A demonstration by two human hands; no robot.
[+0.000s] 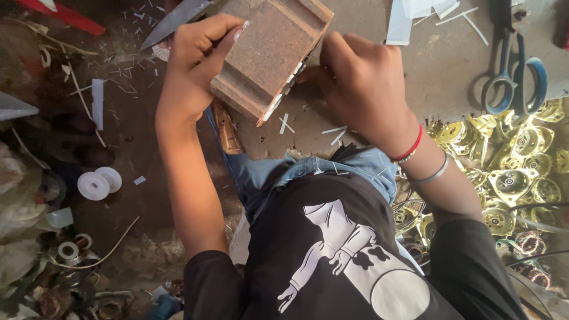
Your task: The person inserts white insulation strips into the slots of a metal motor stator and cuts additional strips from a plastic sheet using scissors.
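Rusty brown metal, this is the block (269, 50) that I hold between my two hands, a little above the dusty surface (367, 77) in front of my knees. Its long axis runs from about 7 o'clock to 1 o'clock, with the lower corner toward me and the far end going out of the top of the view. My left hand (195, 65) is at 9 o'clock from the block; its fingers (228, 32) are closed around the left long side, the thumb pressing on the top face, so the grip is firm and not open at all. My right hand (361, 83) is at 3 o'clock from the block; its fingers are curled and they touch the right side, where small white pieces (290, 80) sit in slots, but I cannot tell if they pinch one piece or only press. Both hands are equally near to it. More white strips (335, 130) lie on the surface at 6 o'clock, just below the block. A knife blade (175, 21) lies at 10 o'clock, behind my left hand, and scissors with blue handles (515, 77) are well apart at 3 o'clock.
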